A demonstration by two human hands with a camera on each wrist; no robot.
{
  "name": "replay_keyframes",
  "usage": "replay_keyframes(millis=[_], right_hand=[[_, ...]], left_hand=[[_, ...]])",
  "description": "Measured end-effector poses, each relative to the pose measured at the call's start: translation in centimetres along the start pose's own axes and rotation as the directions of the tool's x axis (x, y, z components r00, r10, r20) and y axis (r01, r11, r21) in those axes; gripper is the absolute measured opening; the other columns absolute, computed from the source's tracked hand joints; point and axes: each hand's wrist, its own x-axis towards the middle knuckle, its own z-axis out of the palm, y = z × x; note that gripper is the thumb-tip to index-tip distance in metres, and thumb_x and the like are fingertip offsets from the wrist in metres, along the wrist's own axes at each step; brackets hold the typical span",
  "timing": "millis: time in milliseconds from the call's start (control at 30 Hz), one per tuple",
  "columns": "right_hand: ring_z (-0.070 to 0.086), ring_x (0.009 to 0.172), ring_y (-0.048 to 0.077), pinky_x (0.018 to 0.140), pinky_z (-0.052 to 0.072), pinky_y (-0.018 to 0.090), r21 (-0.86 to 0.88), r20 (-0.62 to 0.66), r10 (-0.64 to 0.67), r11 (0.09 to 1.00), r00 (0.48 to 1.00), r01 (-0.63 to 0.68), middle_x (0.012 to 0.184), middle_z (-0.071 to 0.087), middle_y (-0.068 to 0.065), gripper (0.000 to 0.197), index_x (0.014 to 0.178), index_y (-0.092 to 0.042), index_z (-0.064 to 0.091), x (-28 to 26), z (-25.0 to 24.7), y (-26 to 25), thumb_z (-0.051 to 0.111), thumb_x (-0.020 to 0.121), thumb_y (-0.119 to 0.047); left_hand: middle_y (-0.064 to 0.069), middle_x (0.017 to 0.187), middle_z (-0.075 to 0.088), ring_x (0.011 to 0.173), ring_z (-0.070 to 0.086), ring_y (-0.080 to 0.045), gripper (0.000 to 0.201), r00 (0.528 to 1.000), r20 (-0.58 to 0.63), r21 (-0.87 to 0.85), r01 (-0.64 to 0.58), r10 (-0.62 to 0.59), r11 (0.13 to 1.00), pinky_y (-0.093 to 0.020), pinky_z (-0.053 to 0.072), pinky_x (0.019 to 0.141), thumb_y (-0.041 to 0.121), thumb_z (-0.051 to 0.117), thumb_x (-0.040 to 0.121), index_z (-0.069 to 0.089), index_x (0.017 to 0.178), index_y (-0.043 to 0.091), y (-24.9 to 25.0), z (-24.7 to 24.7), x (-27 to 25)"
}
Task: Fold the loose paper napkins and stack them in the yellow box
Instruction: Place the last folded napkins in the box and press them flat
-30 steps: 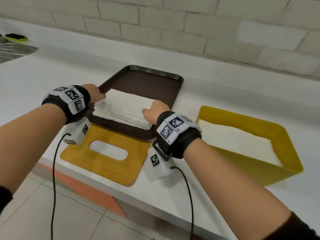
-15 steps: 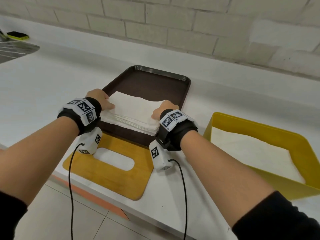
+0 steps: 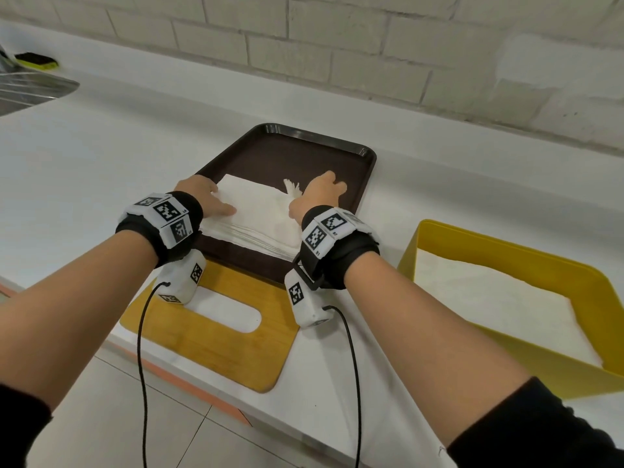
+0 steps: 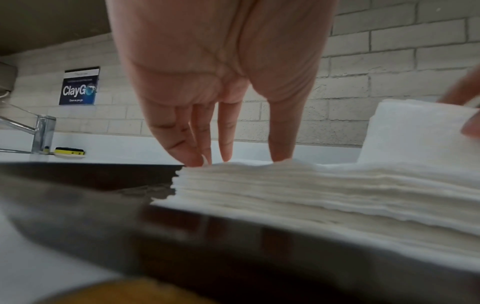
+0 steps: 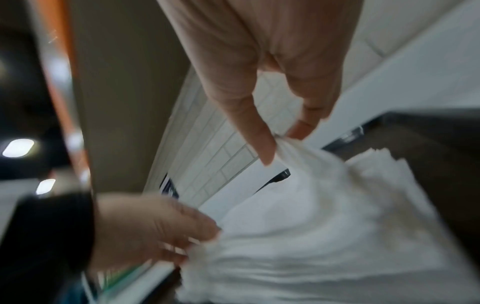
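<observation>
A stack of white paper napkins (image 3: 256, 214) lies on a dark brown tray (image 3: 304, 153). My left hand (image 3: 209, 197) rests on the stack's left edge, and in the left wrist view its straight fingertips (image 4: 226, 156) press down on the top sheet (image 4: 324, 181). My right hand (image 3: 320, 192) pinches the right edge of the top napkin (image 3: 292, 190) between thumb and forefinger and lifts it, as the right wrist view (image 5: 281, 142) shows close up. The yellow box (image 3: 506, 253) stands to the right with flat white napkins (image 3: 489, 298) inside.
A bamboo lid with an oval slot (image 3: 236, 352) lies in front of the tray near the counter's front edge. A steel sink (image 3: 30, 89) and a yellow sponge (image 3: 37, 60) are at the far left. A brick wall runs behind the counter.
My right hand has moved from the stack's near right corner to its right edge and raised the top napkin's edge. My left hand stays on the left edge.
</observation>
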Motion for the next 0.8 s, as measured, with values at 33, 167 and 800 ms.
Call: replay_keyframes(millis=[33,167,800], right_hand=[[0.05,0.115,0.026,0.085,0.043,0.024,-0.052,0.068,0.043,0.998,0.997,-0.04,0.138,0.035,0.013,0.057,0.134,-0.002,0.032,0.0,-0.1,-0.1,0.061,0.087,-0.01],[0.057,0.103,0.029,0.083,0.045,0.032,-0.064,0.211,0.028,0.998,0.977,-0.015,0.097,0.059,0.01,0.036,0.125,0.0,0.047,-0.6,-0.3,-0.1,0.049,0.092,-0.016],[0.05,0.113,0.031,0.096,0.046,0.042,0.374,0.108,-0.332,0.887,0.937,0.271,0.127,0.05,0.013,0.067,0.142,-0.024,0.03,-3.9,-0.4,-3.2,0.032,0.083,0.007]], left_hand=[[-0.015,0.136,0.049,0.124,0.046,-0.03,0.064,1.0,0.012,0.004,0.001,-0.001,1.0,-0.034,0.037,0.101,0.035,0.067,0.083,0.045,0.134,0.003,0.0,0.0,0.0],[-0.015,0.137,0.048,0.126,0.044,-0.03,0.063,0.999,0.034,0.037,-0.006,0.005,0.999,-0.035,0.035,0.102,0.035,0.065,0.084,0.044,0.134,0.002,0.1,0.1,-0.1],[-0.021,0.145,0.035,0.132,0.035,-0.034,0.066,0.996,0.015,-0.412,0.088,-0.09,0.907,-0.034,0.024,0.108,0.048,0.017,0.099,0.035,0.139,-0.001,-0.6,-1.9,-1.3]])
